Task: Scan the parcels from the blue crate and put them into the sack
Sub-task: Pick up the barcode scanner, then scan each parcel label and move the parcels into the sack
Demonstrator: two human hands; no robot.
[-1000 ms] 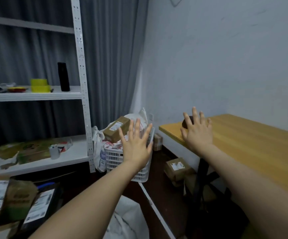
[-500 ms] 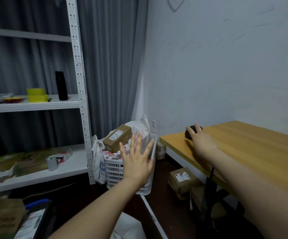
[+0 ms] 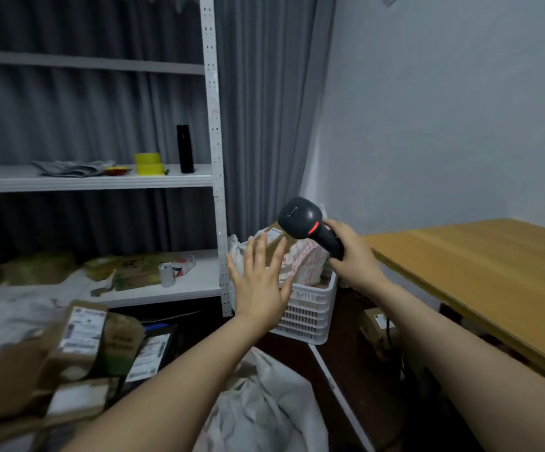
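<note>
My right hand [image 3: 351,256] grips the handle of a black barcode scanner [image 3: 307,223] with a red band, held in the air left of the wooden table [image 3: 480,272]. My left hand [image 3: 259,285] is spread open in front of a white slatted basket [image 3: 310,314], touching nothing. Several brown labelled parcels [image 3: 78,347] are piled at the lower left, with a sliver of a blue crate [image 3: 156,327] showing behind them. A white sack [image 3: 264,409] lies crumpled on the floor between my forearms.
The white basket holds a brown box [image 3: 277,236] and a bagged parcel [image 3: 307,259]. A white metal shelf unit [image 3: 212,158] carries a black bottle [image 3: 184,153], yellow tape and flattened cardboard. Another box [image 3: 375,324] sits on the floor under the table.
My right hand has lifted the scanner off the table and swung it left toward the basket. The left hand stays spread. The view has turned left and down, revealing the parcel pile.
</note>
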